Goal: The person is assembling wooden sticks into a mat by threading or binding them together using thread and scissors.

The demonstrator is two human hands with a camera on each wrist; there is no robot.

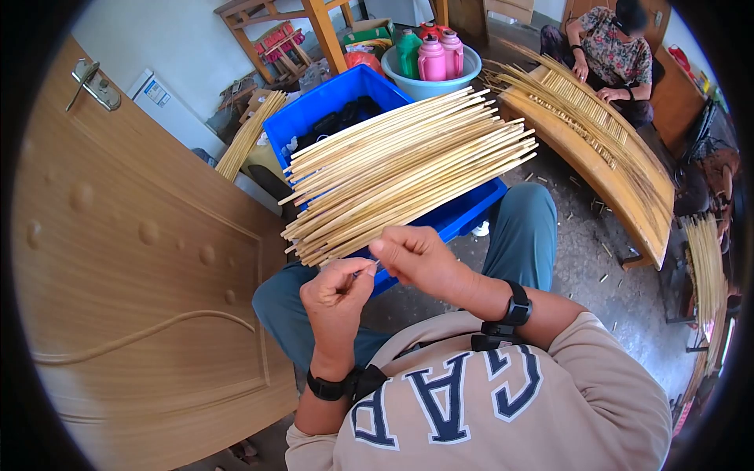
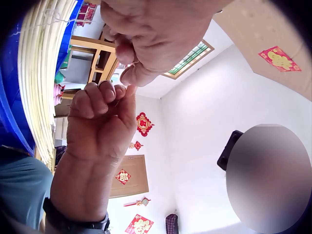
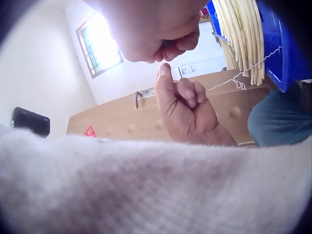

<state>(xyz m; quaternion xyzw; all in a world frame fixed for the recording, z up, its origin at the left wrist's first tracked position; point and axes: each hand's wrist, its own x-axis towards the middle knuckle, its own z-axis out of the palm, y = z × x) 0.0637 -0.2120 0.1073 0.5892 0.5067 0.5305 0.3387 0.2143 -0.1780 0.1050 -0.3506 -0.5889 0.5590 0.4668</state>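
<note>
My left hand (image 1: pixel 338 294) and right hand (image 1: pixel 424 259) meet fingertip to fingertip over my lap, fingers curled. A thin, pale strand shows between their pinched fingertips; its exact kind is hard to tell. In the right wrist view a loose white thread (image 3: pixel 258 62) runs from beside the left hand (image 3: pixel 187 109) across to the blue bin (image 3: pixel 278 29). The left wrist view has the right hand (image 2: pixel 100 114) below, its thumb tip close to the left hand (image 2: pixel 156 39). Just beyond both hands, a layer of pale, thin sticks (image 1: pixel 400 177) lies across the bin (image 1: pixel 485 198).
A wooden door (image 1: pixel 141 259) stands close on my left. At the back is a basin (image 1: pixel 432 85) with pink and green flasks. Another person (image 1: pixel 616 51) sits at a curved wooden bench (image 1: pixel 585 149) bearing more sticks. Stick offcuts litter the floor (image 1: pixel 577 228).
</note>
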